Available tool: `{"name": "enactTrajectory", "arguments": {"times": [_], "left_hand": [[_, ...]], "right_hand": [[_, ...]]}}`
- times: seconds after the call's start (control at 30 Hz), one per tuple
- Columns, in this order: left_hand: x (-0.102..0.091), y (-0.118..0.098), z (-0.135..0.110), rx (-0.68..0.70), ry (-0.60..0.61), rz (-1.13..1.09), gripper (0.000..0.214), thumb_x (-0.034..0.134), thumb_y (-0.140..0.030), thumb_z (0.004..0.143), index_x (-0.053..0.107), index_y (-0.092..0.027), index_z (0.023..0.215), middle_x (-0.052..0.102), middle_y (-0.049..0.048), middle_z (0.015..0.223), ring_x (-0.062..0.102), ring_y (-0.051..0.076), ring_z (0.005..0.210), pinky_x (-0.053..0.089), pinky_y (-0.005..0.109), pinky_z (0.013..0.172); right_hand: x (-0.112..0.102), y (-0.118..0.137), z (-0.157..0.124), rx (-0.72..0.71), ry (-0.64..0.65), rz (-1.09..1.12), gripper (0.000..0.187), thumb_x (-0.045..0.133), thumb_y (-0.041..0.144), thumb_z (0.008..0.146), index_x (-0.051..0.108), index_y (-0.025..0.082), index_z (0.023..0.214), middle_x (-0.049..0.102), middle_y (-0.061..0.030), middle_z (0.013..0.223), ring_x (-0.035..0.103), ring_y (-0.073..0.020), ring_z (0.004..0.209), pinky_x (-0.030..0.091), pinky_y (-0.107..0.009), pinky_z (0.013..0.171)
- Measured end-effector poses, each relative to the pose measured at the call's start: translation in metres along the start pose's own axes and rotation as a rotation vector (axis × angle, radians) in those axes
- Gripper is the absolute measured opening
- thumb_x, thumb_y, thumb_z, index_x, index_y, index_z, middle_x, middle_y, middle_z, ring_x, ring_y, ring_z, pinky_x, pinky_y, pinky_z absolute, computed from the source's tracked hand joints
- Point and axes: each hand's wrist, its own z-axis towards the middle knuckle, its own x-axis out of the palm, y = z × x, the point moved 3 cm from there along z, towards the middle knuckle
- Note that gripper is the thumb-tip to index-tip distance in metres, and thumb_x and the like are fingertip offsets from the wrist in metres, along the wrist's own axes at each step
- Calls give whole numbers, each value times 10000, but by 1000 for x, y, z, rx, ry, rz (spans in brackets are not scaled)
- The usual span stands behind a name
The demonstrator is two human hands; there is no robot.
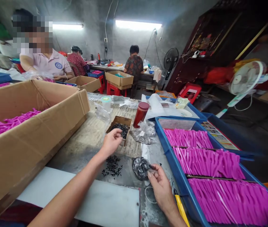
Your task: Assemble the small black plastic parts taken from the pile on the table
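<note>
FINDINGS AT THE TABLE (65,160)

A large carton (37,138) stood to my left; a blue tray (171,160) held three rows of pink pieces (211,164) to my right. Between them sat a small box (122,119) of black parts (124,128). My left grip (111,142) was at its near side, fingers curled, contents undetermined. My right grip (159,183) pinched a black bag (139,167). Loose bits (112,167) lay left of the bag.

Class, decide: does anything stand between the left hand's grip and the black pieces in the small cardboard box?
Nothing visible does: the left hand is at the near side of the small cardboard box, open above the black pieces. The red canister stands to its right.
</note>
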Motion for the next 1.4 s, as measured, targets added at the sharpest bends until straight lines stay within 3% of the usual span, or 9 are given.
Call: {"name": "enactTrajectory", "arguments": {"times": [0.1,0.2,0.33,0.5,0.77,0.97,1.1,1.27,1.4], "left_hand": [[-13,-2,31,111,-36,366,220,453,-108,621,543,-150,818,493,-26,560,476,115,553,371,220,570],[-19,-6,37,163,-28,463,178,469,-106,623,566,-159,762,533,0,622,493,140,634,370,238,632],[-13,-9,9,247,86,557,152,446,-115,668,570,-156,746,553,20,701,500,137,683,368,225,654],[9,8,-41,244,550,724,148,435,-115,680,575,-163,684,573,23,698,518,142,681,376,213,615],[26,19,-58,201,691,946,136,436,-180,697,566,-165,733,583,65,790,530,194,756,383,251,617],[28,14,-62,245,651,938,187,369,-127,704,554,-146,684,579,78,731,530,183,701,371,251,603],[26,10,-64,216,554,757,179,379,-107,672,551,-149,650,564,25,614,512,138,597,346,211,554],[27,4,-65,95,434,462,190,394,-104,641,581,-133,628,502,-33,478,441,82,463,308,167,469],[32,5,-67,99,424,281,239,397,-108,648,626,-148,702,598,-13,612,514,98,569,363,171,566]], "right_hand": [[1,-2,-1,0,16,3,272,542,295,661,460,181,895,594,-16,663,545,-161,627,418,-262,594],[0,-2,-3,3,12,-15,279,542,295,660,455,178,898,578,-3,623,534,-155,599,409,-253,578],[-4,-1,-3,18,21,-18,278,525,309,674,441,173,901,558,8,594,521,-153,602,396,-247,569],[-5,-6,-4,36,17,-12,274,522,300,670,444,165,896,552,6,637,513,-142,627,391,-239,584],[-7,-14,-6,28,4,-84,240,496,287,686,459,167,890,473,42,557,482,-133,594,366,-222,535],[-9,-13,-5,12,-7,-130,194,483,300,695,493,155,823,513,16,599,477,-127,579,363,-217,521],[-10,-9,-1,-22,1,-246,182,462,300,704,517,145,782,544,-11,643,487,-138,590,377,-229,534],[-5,8,8,-135,76,-532,162,419,244,730,546,154,773,580,-38,707,523,-162,672,396,-257,621],[4,18,15,-285,160,-835,171,407,163,720,574,159,757,588,-50,738,524,-170,744,382,-260,677]]}}
